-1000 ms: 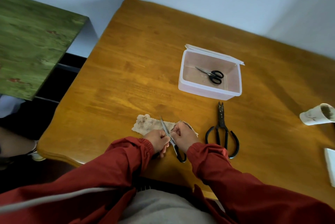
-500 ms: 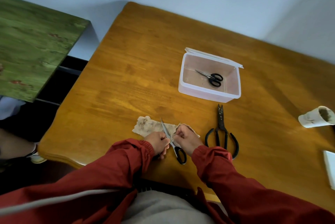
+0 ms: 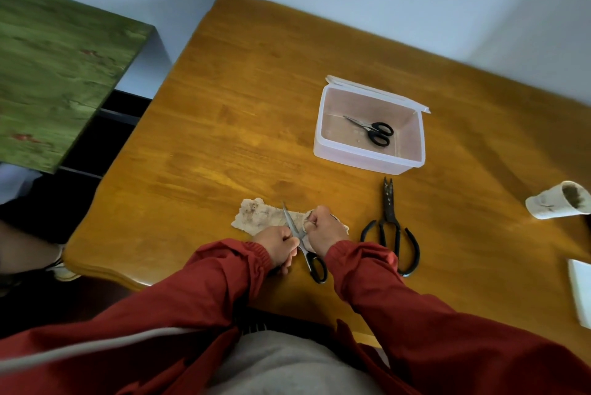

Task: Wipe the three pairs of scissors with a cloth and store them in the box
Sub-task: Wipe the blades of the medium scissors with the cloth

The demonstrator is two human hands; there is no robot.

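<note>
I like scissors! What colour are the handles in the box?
Black handles, seen best in the head view.

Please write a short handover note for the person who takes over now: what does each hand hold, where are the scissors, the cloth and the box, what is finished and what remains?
Left hand: grips the second scissors near the pivot, blades pointing away over the cloth.
Right hand: fingers curled on a fold of the cloth against those scissors.
Box: open, farther back on the table, small scissors inside.
Large black scissors: on the table right of the hands, no hand on them.
Done: one pair stored.
Left: finish this wipe and store it, then wipe and store the large pair.
</note>
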